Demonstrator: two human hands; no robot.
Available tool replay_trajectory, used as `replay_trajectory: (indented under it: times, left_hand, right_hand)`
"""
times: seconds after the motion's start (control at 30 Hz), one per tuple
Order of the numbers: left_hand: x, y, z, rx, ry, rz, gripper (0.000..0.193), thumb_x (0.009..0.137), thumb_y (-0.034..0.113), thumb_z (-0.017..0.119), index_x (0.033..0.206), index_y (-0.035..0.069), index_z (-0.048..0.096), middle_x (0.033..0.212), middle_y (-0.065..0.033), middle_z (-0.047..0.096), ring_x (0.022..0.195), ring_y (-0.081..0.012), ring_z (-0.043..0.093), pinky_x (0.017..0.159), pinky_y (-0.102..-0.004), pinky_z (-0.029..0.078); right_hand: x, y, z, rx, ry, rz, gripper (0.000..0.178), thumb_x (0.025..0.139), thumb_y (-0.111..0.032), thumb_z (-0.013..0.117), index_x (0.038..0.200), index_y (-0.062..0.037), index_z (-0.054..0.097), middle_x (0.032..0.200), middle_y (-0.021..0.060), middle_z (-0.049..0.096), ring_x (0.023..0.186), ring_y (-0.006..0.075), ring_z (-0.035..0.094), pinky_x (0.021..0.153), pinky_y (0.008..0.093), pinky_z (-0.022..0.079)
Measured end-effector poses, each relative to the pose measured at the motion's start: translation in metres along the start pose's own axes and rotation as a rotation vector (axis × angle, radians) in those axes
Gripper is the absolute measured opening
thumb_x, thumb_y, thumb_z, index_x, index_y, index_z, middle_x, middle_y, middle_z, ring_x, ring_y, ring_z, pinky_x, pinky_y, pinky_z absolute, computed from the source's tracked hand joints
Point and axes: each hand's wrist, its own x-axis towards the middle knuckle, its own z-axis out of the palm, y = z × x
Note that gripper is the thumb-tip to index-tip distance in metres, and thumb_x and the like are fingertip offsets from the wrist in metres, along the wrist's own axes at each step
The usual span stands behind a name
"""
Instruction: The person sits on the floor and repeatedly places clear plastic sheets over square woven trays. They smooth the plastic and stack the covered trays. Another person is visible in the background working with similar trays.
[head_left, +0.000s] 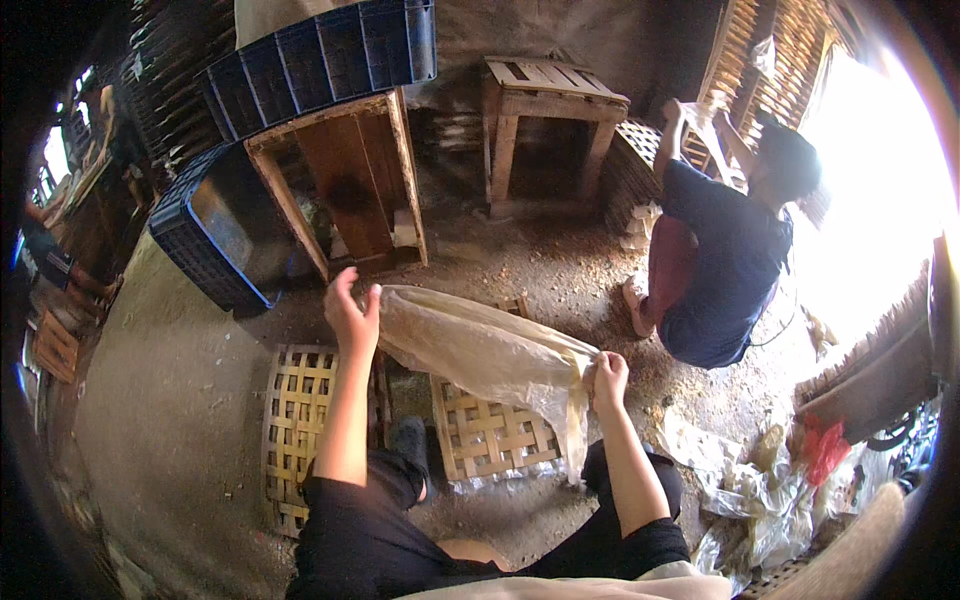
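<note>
A translucent, yellowish plastic sheet [480, 340] stretches in the air in front of me, its right end hanging down in folds. My right hand [608, 382] is closed on the bunched right end. Beside the sheet's left end is my left hand [352, 312], raised with thumb and fingers apart; the sheet's edge meets the thumb. Below the sheet lies a woven bamboo tray [490, 430], partly hidden by it, with clear plastic under its near edge. Another woven tray [295, 420] lies on the floor to the left, beneath my left forearm.
Ahead stands a wooden frame [410, 190] with a blue crate [330, 65] on top; another blue crate [200, 240] leans at its left. A wooden stool [555, 95] stands farther back. A person [715, 250] squats at right near stacked trays [635, 165]. Plastic scraps [770, 490] lie near right.
</note>
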Motion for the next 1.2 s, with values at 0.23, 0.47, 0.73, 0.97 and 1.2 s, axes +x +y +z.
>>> replay_trajectory:
  times: [0.23, 0.47, 0.73, 0.97, 1.2]
  left_hand:
    - [-0.286, -0.027, 0.040, -0.625, -0.519, -1.291, 0.065, 0.084, 0.053, 0.038, 0.115, -0.004, 0.041, 0.120, -0.0171, 0.042, 0.113, -0.0252, 0.038, 0.095, -0.0344, 0.027]
    - [-0.382, 0.056, 0.052, -0.682, -0.867, -1.147, 0.048, 0.081, 0.044, 0.053, 0.100, 0.001, 0.056, 0.093, -0.0074, 0.059, 0.088, -0.0164, 0.053, 0.077, -0.0280, 0.040]
    - [-0.443, 0.038, 0.039, -0.444, -1.530, -1.190, 0.058, 0.073, 0.048, 0.061, 0.106, 0.001, 0.054, 0.102, -0.0103, 0.057, 0.097, -0.0204, 0.051, 0.084, -0.0294, 0.039]
    - [-0.463, 0.069, 0.043, -0.290, -1.594, -0.925, 0.035, 0.072, 0.033, 0.062, 0.089, 0.003, 0.059, 0.085, -0.0136, 0.062, 0.078, -0.0241, 0.059, 0.071, -0.0328, 0.045]
    - [-0.459, 0.056, 0.073, -0.041, -1.261, -0.916, 0.024, 0.072, 0.021, 0.053, 0.085, 0.001, 0.057, 0.089, -0.0193, 0.060, 0.087, -0.0321, 0.057, 0.076, -0.0394, 0.045]
  right_hand:
    - [-0.035, 0.073, 0.050, 0.397, 0.231, 0.962, 0.014, 0.079, 0.000, 0.043, 0.068, -0.0007, 0.052, 0.060, 0.0065, 0.047, 0.047, 0.0146, 0.045, 0.039, 0.0271, 0.038]
    - [0.008, 0.239, -0.048, 0.720, 0.494, 1.063, 0.007, 0.081, -0.007, 0.041, 0.079, 0.0002, 0.044, 0.073, 0.0129, 0.044, 0.056, 0.0227, 0.047, 0.047, 0.0347, 0.045]
    - [-0.061, 0.228, -0.099, -0.428, 0.345, 0.721, 0.045, 0.082, -0.035, 0.050, 0.098, 0.0061, 0.042, 0.080, 0.0182, 0.054, 0.056, 0.0287, 0.055, 0.045, 0.0384, 0.046]
    - [-0.127, 0.252, -0.133, -0.833, -0.281, 0.649, 0.029, 0.076, -0.025, 0.052, 0.067, 0.0027, 0.055, 0.050, 0.0077, 0.049, 0.041, 0.0192, 0.048, 0.038, 0.0354, 0.035]
    - [-0.167, 0.260, -0.108, -0.767, -0.306, 0.747, 0.033, 0.073, -0.030, 0.062, 0.083, 0.0020, 0.063, 0.069, 0.0088, 0.061, 0.062, 0.0185, 0.057, 0.058, 0.0322, 0.045]
